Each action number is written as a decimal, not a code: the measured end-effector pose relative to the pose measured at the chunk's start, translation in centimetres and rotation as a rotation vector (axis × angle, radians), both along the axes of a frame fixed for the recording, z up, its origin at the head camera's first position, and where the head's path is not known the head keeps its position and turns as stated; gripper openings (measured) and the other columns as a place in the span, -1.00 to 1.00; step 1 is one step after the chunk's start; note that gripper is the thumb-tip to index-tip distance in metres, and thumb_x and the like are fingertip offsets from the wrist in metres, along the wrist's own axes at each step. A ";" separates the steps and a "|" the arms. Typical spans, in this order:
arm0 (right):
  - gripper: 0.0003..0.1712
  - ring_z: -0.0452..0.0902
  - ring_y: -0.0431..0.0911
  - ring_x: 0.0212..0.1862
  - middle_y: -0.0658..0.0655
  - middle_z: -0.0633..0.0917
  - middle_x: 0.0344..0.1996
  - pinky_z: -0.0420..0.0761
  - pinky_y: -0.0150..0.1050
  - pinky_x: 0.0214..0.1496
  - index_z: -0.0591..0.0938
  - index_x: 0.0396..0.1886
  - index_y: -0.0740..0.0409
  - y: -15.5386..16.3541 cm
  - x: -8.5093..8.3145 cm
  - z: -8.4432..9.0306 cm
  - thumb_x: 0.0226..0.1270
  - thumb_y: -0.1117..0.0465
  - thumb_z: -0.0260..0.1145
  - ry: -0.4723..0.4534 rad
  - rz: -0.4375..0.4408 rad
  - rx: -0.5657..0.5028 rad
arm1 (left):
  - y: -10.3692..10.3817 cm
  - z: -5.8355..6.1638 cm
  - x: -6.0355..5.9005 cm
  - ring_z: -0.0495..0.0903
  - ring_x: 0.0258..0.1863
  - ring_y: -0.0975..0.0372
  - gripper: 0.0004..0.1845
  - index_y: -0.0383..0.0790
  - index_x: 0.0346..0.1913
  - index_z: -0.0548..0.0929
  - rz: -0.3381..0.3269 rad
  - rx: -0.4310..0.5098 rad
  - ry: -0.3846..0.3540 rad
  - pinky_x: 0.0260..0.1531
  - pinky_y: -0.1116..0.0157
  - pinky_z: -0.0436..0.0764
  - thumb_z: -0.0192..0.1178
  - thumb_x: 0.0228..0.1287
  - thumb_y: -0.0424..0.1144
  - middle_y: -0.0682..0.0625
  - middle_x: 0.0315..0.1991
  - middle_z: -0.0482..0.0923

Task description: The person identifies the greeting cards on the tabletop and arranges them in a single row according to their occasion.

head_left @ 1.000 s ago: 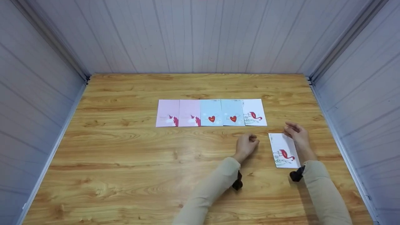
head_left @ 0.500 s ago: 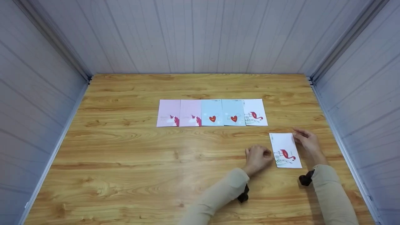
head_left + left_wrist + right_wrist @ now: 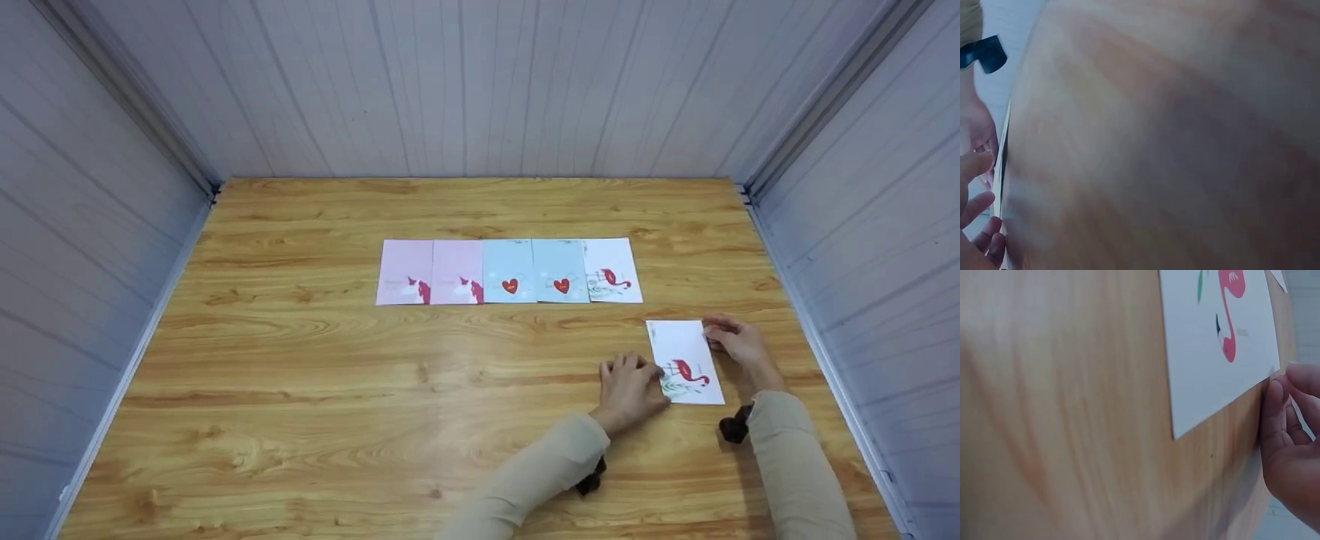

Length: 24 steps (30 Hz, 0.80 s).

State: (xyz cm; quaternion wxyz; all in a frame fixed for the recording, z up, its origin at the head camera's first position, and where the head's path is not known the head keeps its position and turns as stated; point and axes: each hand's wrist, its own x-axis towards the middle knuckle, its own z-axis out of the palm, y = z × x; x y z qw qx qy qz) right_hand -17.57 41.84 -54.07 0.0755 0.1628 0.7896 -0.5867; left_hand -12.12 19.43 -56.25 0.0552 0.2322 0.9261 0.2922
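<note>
A white card with a red flamingo (image 3: 679, 341) lies at the right of the table, its picture up. My left hand (image 3: 628, 390) is at its left edge, spread fingertips touching the edge. In the left wrist view the card (image 3: 1003, 154) shows nearly edge-on, beside the left fingers (image 3: 981, 203). My right hand (image 3: 741, 351) pinches the card's far right corner between thumb and fingertips. The right wrist view has this hand (image 3: 1292, 444) at the corner of the card (image 3: 1196, 388).
Farther back, a row of cards lies side by side: two pink unicorn cards (image 3: 405, 259), two light blue heart cards (image 3: 508, 259) and another white flamingo card (image 3: 611, 255). The wood-patterned table (image 3: 300, 420) has pale panel walls (image 3: 480, 90) at the back and both sides.
My left hand has come right and nearer to the body, from beside the card to its left edge, fingers spreading. My right hand has shifted right, to the corner. The cards stay put.
</note>
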 end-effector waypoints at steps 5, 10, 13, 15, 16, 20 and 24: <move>-0.52 0.45 -0.31 -0.39 -0.11 0.53 -0.45 0.47 -0.44 -0.34 0.33 0.06 0.52 0.0 -0.3 0.0 0.21 0.32 0.15 -0.011 0.027 0.048 | 0.5 -0.1 0.1 0.24 -0.15 0.32 -0.59 0.19 -0.08 0.56 0.002 -0.070 0.032 -0.20 0.27 0.12 0.23 -0.07 0.16 0.20 -0.15 0.35; -0.48 0.44 -0.33 -0.39 -0.09 0.54 -0.39 0.47 -0.43 -0.35 0.31 0.09 0.54 0.0 -0.3 0.2 0.20 0.31 0.18 -0.005 0.070 0.075 | 0.7 -0.3 0.2 0.23 -0.18 0.33 -0.62 0.23 -0.11 0.57 0.015 -0.086 0.058 -0.22 0.29 0.12 0.23 -0.07 0.14 0.22 -0.17 0.34; -0.46 0.43 -0.33 -0.39 -0.09 0.54 -0.36 0.47 -0.43 -0.35 0.32 0.09 0.52 0.0 -0.3 0.2 0.18 0.30 0.20 -0.015 0.078 0.093 | 0.7 -0.2 0.2 0.23 -0.19 0.33 -0.63 0.24 -0.10 0.56 0.015 -0.094 0.056 -0.23 0.29 0.12 0.23 -0.06 0.13 0.22 -0.17 0.34; -0.46 0.42 -0.33 -0.39 -0.10 0.54 -0.37 0.46 -0.43 -0.35 0.33 0.09 0.52 0.0 -0.3 0.1 0.17 0.30 0.21 -0.019 0.073 0.104 | 0.7 -0.2 0.2 0.23 -0.19 0.32 -0.63 0.24 -0.10 0.56 0.012 -0.101 0.052 -0.23 0.29 0.12 0.23 -0.05 0.12 0.21 -0.17 0.33; -0.47 0.42 -0.33 -0.39 -0.09 0.53 -0.37 0.46 -0.44 -0.35 0.33 0.09 0.51 -0.1 -0.4 0.1 0.17 0.30 0.21 -0.018 0.073 0.110 | 0.7 -0.1 0.2 0.23 -0.19 0.32 -0.63 0.24 -0.10 0.55 0.011 -0.104 0.048 -0.23 0.29 0.13 0.23 -0.05 0.12 0.21 -0.17 0.33; -0.50 0.41 -0.35 -0.38 -0.03 0.51 -0.34 0.46 -0.44 -0.34 0.33 0.07 0.51 -0.1 -0.3 0.0 0.20 0.30 0.18 -0.007 0.075 0.136 | 0.7 0.0 0.2 0.22 -0.17 0.31 -0.62 0.23 -0.08 0.55 0.005 -0.113 0.027 -0.21 0.28 0.12 0.22 -0.03 0.12 0.20 -0.16 0.32; -0.51 0.41 -0.34 -0.37 -0.01 0.49 -0.33 0.47 -0.42 -0.33 0.29 0.07 0.50 0.0 0.1 0.0 0.21 0.31 0.16 0.008 0.079 0.122 | 0.7 0.0 0.2 0.21 -0.16 0.31 -0.61 0.23 -0.08 0.55 0.004 -0.117 0.021 -0.21 0.29 0.11 0.22 -0.04 0.14 0.20 -0.16 0.31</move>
